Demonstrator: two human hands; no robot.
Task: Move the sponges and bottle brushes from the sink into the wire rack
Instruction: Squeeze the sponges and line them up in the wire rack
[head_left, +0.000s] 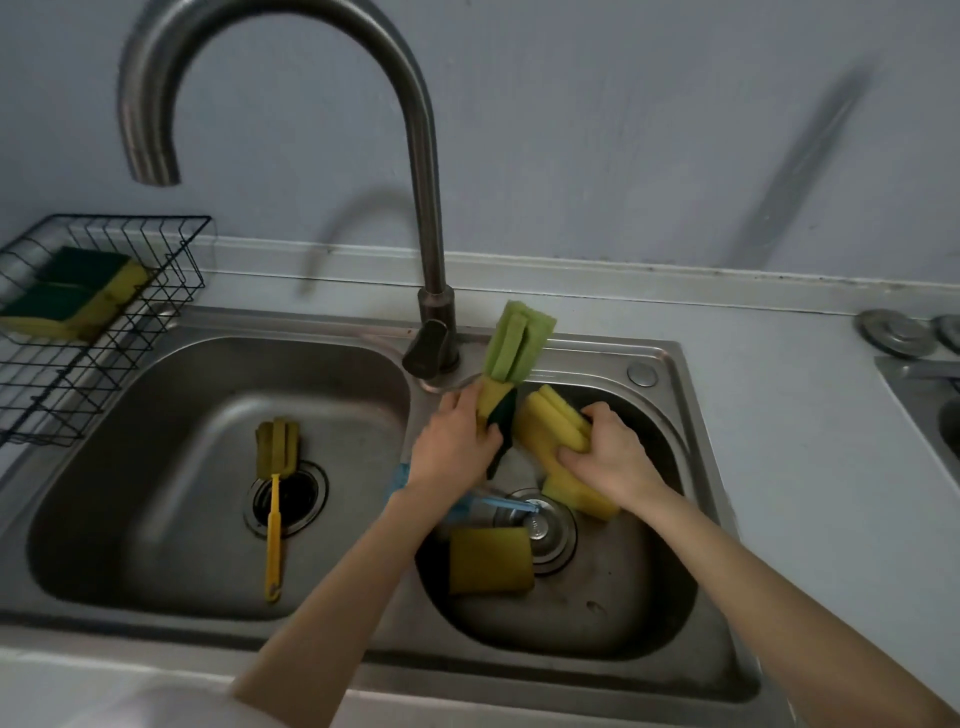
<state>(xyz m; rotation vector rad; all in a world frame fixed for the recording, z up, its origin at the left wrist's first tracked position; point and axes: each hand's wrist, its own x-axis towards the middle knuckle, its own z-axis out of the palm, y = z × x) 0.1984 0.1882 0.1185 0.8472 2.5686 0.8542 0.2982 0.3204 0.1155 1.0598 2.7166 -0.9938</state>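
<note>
Over the right basin of a steel double sink, both hands are working close together. The left hand is gripping a sponge, yellow with a dark green face, together with a brush with a light green foam head that is sticking up past the sink's back rim beside the tap. A blue handle is running under the left wrist toward the right drain; whether it belongs to the green brush cannot be told. The right hand is curling its fingers round a stack of yellow sponges, with more yellow sponge showing below that hand near the drain. One more yellow sponge is lying flat on the basin floor, just beside the drain and apart from both hands.

The left basin is holding a yellow brush, its foam head pointing to the back and its handle lying across the left drain.

A black wire rack is sitting on the bench at the far left, partly overhanging the sink's edge. Two sponges, green on top and yellow below, are lying side by side in it. At the far right edge, metal stove parts are showing.
</note>
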